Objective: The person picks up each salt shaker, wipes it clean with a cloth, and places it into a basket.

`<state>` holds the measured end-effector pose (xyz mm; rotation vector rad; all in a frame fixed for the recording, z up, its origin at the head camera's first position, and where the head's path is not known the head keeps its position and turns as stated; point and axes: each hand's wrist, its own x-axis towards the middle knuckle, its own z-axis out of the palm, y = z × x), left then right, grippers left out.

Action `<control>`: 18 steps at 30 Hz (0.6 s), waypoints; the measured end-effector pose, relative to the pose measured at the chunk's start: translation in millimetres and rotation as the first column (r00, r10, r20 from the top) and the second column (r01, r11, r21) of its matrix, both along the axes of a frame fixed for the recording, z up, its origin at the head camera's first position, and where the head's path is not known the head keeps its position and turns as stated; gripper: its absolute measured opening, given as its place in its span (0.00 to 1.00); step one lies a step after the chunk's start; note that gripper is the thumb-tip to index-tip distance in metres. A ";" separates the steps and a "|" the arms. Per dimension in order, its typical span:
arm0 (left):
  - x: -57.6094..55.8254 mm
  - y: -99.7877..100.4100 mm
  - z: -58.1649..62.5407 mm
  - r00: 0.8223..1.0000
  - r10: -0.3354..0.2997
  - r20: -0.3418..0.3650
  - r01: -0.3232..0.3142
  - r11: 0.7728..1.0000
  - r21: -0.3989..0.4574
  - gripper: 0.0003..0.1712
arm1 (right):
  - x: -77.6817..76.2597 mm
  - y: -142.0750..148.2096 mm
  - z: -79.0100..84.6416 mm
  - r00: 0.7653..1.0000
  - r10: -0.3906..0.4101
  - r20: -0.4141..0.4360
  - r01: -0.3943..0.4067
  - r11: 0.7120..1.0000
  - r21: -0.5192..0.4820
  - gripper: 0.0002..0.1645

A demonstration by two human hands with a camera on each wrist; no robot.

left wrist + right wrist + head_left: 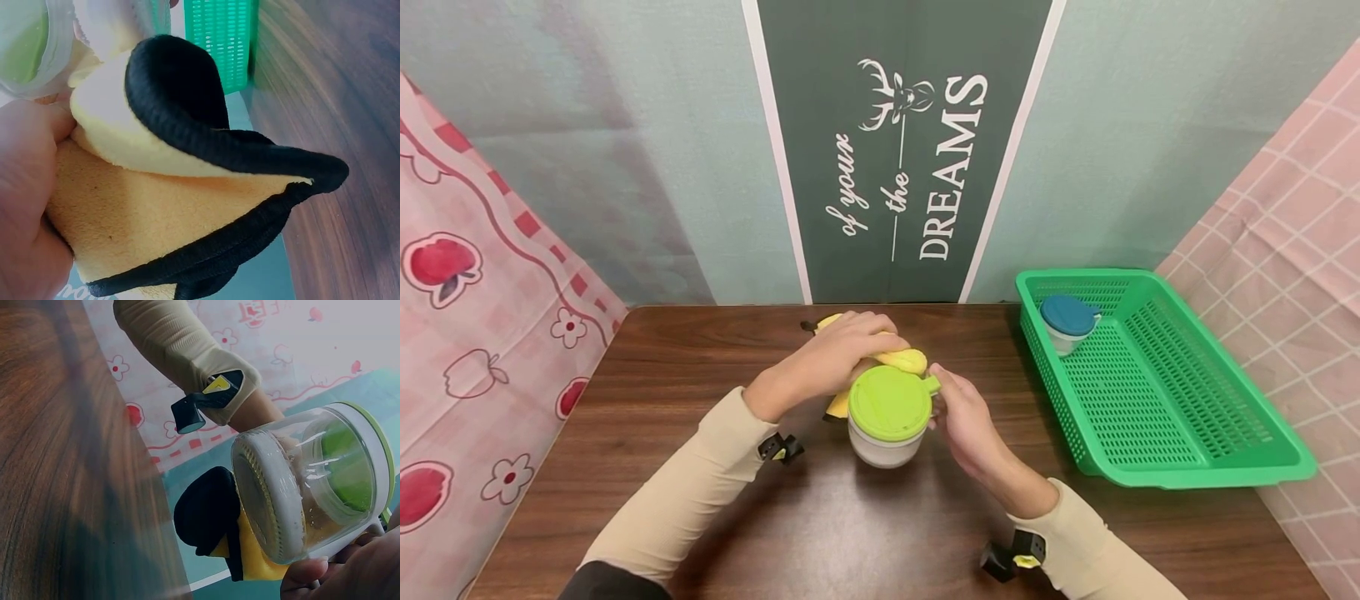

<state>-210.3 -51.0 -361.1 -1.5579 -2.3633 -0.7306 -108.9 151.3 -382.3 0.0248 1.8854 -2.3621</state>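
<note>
In the head view, a clear jar with a lime-green lid (891, 408) is held up over the table, in front of me. My right hand (972, 425) grips it by the handle at its right side. A yellow cloth with black edging (904, 360) is bunched in my left hand (835, 354), at the jar's far left side. Seen from the left wrist, the cloth (156, 206) hangs folded from the pinching fingers. In the right wrist view the glass jar (312, 481) is tilted with its ribbed base showing, and the cloth (256, 547) is behind it.
A green plastic basket (1210, 477) stands on the right of the brown wooden table (692, 367). Inside its far left corner sits a similar jar with a blue lid (1067, 317). Curtain-like cloths hang behind the table and at both sides.
</note>
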 end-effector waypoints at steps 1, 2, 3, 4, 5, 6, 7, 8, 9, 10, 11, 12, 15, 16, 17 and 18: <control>0.1 -0.5 0.0 1.000 0.000 -0.001 0.000 1.000 0.003 0.17 | -0.2 -0.2 0.3 1.000 -0.005 0.000 0.005 1.000 -0.001 0.23; 0.0 -1.0 -0.1 1.000 0.000 -0.003 0.000 1.000 0.006 0.16 | -0.3 -0.4 0.5 1.000 -0.009 0.000 0.009 1.000 -0.001 0.23; 0.1 -1.6 0.1 1.000 0.000 -0.006 0.000 1.000 0.011 0.16 | -0.5 -0.5 0.8 1.000 -0.011 -0.001 0.011 1.000 -0.001 0.24; 0.1 -2.1 0.2 1.000 -0.001 -0.013 0.001 1.000 0.015 0.15 | -0.5 -0.3 1.1 1.000 -0.014 -0.002 0.014 1.000 -0.001 0.24; 0.1 -2.5 0.3 1.000 -0.001 -0.019 0.002 1.000 0.020 0.15 | -0.6 -0.1 1.4 1.000 -0.015 -0.004 0.015 1.000 -0.001 0.24; 0.0 -3.0 0.4 1.000 -0.001 -0.025 0.002 1.000 0.023 0.15 | -0.7 0.1 1.6 1.000 -0.015 -0.007 0.015 1.000 -0.001 0.24; -0.2 -3.6 0.4 1.000 -0.001 -0.032 0.001 1.000 0.026 0.14 | -0.8 0.3 1.9 1.000 -0.016 -0.009 0.016 1.000 -0.001 0.24; -0.4 -4.2 0.4 0.999 0.002 -0.038 -0.001 1.000 0.027 0.14 | -0.9 0.6 2.2 1.000 -0.017 -0.012 0.017 1.000 -0.004 0.25; -0.7 -4.8 0.2 0.999 0.006 -0.044 -0.005 1.000 0.029 0.14 | -0.9 0.8 2.5 1.000 -0.019 -0.013 0.019 1.000 -0.007 0.25; -1.0 -5.3 -0.1 0.999 0.011 -0.049 -0.009 1.000 0.029 0.14 | -0.9 1.1 2.8 1.000 -0.020 -0.015 0.020 1.000 -0.011 0.25; -1.3 -5.8 -0.2 0.999 0.015 -0.052 -0.014 1.000 0.028 0.14 | -0.8 1.4 3.1 1.000 -0.023 -0.017 0.023 1.000 -0.015 0.25; -1.5 -6.3 -0.3 0.998 0.019 -0.054 -0.018 0.999 0.029 0.14 | -0.7 1.8 3.4 0.999 -0.027 -0.018 0.027 1.000 -0.016 0.25; -2.1 -7.5 -0.9 0.998 0.029 -0.058 -0.027 0.999 0.034 0.14 | -0.5 2.8 4.1 0.999 -0.032 -0.026 0.031 0.999 -0.020 0.25; -2.2 -8.0 -1.0 0.998 0.030 -0.057 -0.028 0.999 0.035 0.13 | -0.6 3.2 4.1 0.999 -0.031 -0.030 0.030 0.999 -0.021 0.25; -2.4 -8.6 -1.3 0.998 0.031 -0.057 -0.029 0.999 0.036 0.13 | -0.5 3.6 4.2 0.999 -0.030 -0.034 0.030 0.999 -0.020 0.25; -2.6 -9.2 -1.6 0.998 0.032 -0.055 -0.030 0.999 0.038 0.12 | -0.5 4.0 4.3 0.999 -0.029 -0.039 0.028 0.999 -0.019 0.25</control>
